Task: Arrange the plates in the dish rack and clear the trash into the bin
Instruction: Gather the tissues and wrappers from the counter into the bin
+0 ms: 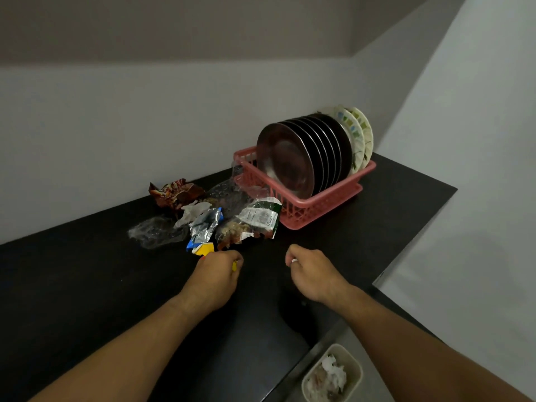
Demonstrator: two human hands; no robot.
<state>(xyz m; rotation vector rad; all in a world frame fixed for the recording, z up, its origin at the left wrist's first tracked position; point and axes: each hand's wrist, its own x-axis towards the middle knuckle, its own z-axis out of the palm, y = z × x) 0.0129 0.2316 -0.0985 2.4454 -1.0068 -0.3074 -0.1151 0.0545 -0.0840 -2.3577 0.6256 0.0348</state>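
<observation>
Head view: we see a black surface meeting grey walls.
Left hand: grips a yellow scrap, trash just beyond.
Right hand: curled; hold unclear.
Plates: upright in dish rack beyond right hand.
Bin: beneath right forearm.

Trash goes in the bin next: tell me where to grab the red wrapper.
Pinch the red wrapper by its raised crumpled top, coming from its left-front, over bare counter. Its right side is crowded by the white tissue and clear plastic.
</observation>
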